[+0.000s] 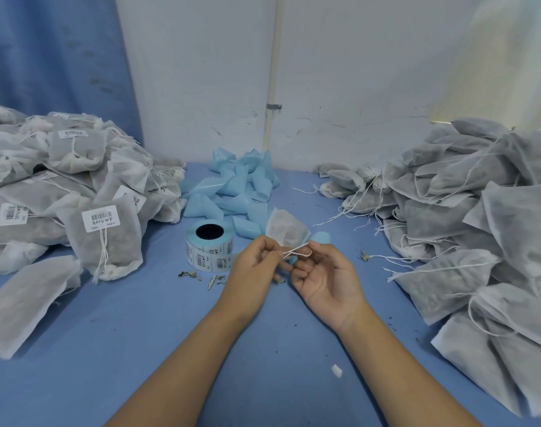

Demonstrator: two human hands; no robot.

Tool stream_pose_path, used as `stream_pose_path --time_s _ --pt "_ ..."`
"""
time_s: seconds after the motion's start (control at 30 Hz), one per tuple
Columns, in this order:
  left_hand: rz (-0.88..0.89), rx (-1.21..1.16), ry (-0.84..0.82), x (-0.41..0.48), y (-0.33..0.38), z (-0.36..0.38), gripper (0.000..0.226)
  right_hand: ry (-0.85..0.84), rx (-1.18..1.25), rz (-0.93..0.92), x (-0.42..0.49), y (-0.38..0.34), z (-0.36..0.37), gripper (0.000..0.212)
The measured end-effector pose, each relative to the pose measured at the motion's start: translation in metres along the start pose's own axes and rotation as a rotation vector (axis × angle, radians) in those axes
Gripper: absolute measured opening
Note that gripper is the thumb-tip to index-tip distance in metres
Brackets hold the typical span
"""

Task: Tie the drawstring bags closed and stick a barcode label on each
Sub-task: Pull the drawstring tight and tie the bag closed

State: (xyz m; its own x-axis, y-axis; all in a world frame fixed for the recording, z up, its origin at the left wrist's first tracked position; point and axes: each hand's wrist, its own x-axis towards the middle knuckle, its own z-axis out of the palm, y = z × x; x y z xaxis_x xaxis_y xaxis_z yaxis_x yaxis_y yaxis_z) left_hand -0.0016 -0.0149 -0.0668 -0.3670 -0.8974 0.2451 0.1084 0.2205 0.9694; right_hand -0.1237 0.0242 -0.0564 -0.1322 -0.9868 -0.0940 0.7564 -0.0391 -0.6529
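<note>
Head view. The bench (pixel 139 334) has a blue cover and stands against a white wall.

Left hand (pixel 257 266) and right hand (pixel 327 278) are held close together at centre, above the bench. Left grip: thumb and forefinger pinch the string (pixel 297 250). Right grip: palm up, fingers curled, fingertips pinching the same string at its loop. The string runs from the two hands back to the bag (pixel 286 228), a small white pouch just behind the hands with its neck towards them. It cannot be told whether the bag rests on the bench or is lifted.

The label roll (pixel 209 245) lies with its core upward, just left of the left hand, and barcode labels show on its outer turn. Behind it is a heap of pale blue backing strips (pixel 232 186).

On the left side of the bench is a pile of labelled bags (pixel 62 186). On the right side is a pile of plain bags (pixel 463 226) with loose strings trailing.

Leaf bits (pixel 189 275) lie near the roll. A white scrap (pixel 336 370) lies beside the right forearm.
</note>
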Motion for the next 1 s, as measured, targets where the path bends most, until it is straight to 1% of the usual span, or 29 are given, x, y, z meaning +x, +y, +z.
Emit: stream_pose_path --time_s 0.13,0.3,0.57,0.67,0.73,0.8,0.87,0.93,1.0 --pt "-0.015 0.025 -0.031 0.0028 -0.002 -0.0016 0.018 0.019 0.04 0.008 0.0017 -0.0005 -0.0018 0.015" --pt "-0.026 0.032 0.008 0.0025 -0.0013 -0.0015 0.019 0.02 0.041 0.013 0.0018 -0.0002 -0.0018 0.014" --pt "-0.09 -0.185 0.065 0.0031 0.0037 0.0007 0.025 0.04 0.048 0.006 0.0011 -0.0008 -0.0009 0.012" --pt "-0.046 -0.146 0.086 0.0027 0.0013 0.0007 0.017 0.035 0.044 0.005 0.0009 -0.0008 -0.0003 0.012" --pt "-0.017 -0.122 0.071 0.0024 -0.0003 0.0011 0.011 0.026 0.046 0.005 0.001 -0.0006 -0.0003 0.011" --pt "0.014 -0.052 0.057 0.0031 -0.002 0.0009 0.014 0.02 0.048 0.003 0.0015 -0.0004 -0.001 0.01" --pt "0.05 0.039 0.041 0.0032 -0.0019 0.0002 0.011 0.017 0.047 0.003 0.0023 0.0 -0.0018 0.01" --pt "0.058 0.023 0.032 0.0025 -0.0015 0.0005 0.01 0.016 0.043 0.0 0.0028 0.0002 -0.0022 0.01" --pt "0.022 -0.041 0.034 0.0024 -0.0004 0.0006 0.01 0.011 0.04 -0.004 0.0029 0.0003 -0.0022 0.01"
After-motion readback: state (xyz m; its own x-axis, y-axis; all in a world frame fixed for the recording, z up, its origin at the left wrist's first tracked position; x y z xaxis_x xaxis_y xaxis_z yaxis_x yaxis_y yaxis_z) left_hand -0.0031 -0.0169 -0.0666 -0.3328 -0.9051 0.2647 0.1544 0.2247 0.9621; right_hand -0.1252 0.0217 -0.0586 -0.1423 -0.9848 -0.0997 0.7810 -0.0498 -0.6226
